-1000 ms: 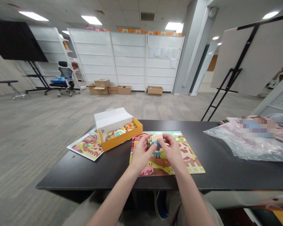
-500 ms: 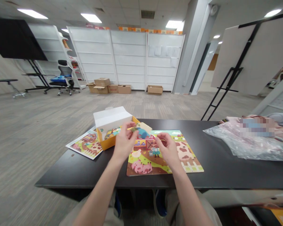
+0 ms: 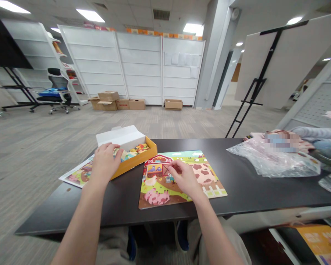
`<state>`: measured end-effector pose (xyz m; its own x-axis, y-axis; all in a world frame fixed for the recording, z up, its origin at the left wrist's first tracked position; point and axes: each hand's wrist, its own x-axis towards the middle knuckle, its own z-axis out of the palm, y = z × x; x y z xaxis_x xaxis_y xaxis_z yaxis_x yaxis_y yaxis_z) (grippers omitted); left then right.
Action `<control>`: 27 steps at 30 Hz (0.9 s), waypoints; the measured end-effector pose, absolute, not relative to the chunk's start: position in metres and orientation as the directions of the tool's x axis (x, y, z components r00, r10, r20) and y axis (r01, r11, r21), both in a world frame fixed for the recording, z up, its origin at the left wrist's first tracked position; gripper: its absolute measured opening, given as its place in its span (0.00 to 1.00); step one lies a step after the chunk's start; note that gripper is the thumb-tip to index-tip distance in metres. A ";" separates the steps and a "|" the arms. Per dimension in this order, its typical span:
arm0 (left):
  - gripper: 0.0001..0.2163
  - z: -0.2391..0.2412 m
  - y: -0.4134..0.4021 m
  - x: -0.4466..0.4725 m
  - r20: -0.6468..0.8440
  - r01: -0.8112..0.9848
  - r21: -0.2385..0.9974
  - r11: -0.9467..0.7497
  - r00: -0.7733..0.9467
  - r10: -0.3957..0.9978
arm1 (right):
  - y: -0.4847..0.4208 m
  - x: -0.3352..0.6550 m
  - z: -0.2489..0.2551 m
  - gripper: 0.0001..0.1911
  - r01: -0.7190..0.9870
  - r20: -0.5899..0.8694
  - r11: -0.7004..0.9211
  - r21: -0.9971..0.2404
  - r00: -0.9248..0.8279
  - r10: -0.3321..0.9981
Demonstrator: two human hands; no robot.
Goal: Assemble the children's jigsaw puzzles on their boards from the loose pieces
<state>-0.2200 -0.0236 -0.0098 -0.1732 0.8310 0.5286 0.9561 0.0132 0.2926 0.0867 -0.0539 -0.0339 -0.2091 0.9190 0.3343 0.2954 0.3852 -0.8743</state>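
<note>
A farm picture puzzle board lies on the black table in front of me. My right hand rests on it, its curled fingertips pinched on a puzzle piece beside the red barn. My left hand hangs over the near left end of the yellow box, fingers curled down into it. What those fingers hold is hidden. Loose coloured pieces lie in the box, and its white lid stands open behind.
A printed farm picture sheet lies partly under the box at the left. Crumpled clear plastic bags cover the table's right side. An easel with a white board stands behind it. An orange booklet lies low at the right.
Both hands lifted a piece off the board. My left hand then carried it left to the yellow box, and my right hand dropped back onto the board by the barn. The view shifted right.
</note>
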 end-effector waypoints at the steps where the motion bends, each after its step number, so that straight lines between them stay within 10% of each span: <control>1: 0.16 -0.011 -0.026 -0.216 0.521 0.960 0.276 -0.036 -0.119 0.845 | -0.054 0.088 -0.033 0.07 0.301 0.339 0.390 -0.870 -0.208 0.917; 10: 0.13 -0.027 -0.056 -0.180 0.396 0.995 0.033 0.095 -0.101 0.913 | -0.053 0.094 -0.031 0.08 0.306 0.349 0.389 -0.869 -0.180 0.920; 27: 0.12 -0.008 -0.063 -0.149 0.569 0.979 0.135 -0.155 0.052 0.821 | -0.044 0.105 -0.035 0.08 0.360 0.365 0.367 -0.858 -0.076 0.928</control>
<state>-0.1492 -0.0630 -0.0078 0.0516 0.8211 0.5685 0.9785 -0.1553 0.1355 0.1053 -0.0440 -0.0346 -0.0762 0.9279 0.3650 0.3598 0.3670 -0.8579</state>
